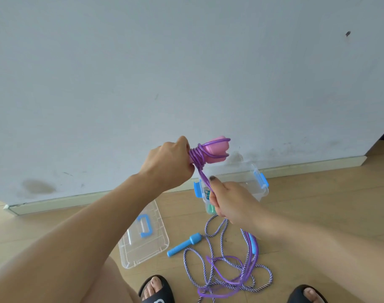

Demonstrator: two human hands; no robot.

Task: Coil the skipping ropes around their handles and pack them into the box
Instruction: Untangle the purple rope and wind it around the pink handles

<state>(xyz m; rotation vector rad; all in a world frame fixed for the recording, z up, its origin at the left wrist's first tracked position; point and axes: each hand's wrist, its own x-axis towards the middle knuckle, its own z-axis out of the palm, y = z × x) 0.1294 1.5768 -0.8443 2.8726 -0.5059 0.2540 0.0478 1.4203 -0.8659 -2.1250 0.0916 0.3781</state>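
My left hand is closed around the pink handles of a skipping rope, held up in front of the wall. Several turns of the purple rope are coiled around them. From the coil the purple rope runs down into my right hand, which pinches it, and its loose end lies tangled on the floor. A second rope, striped blue and white, lies on the floor with a blue handle. The clear box with blue latches stands open by the wall, partly hidden behind my right hand.
The clear box lid with a blue handle lies on the wooden floor to the left. My feet in black sandals are at the bottom edge. A grey wall with a skirting board stands right behind the box.
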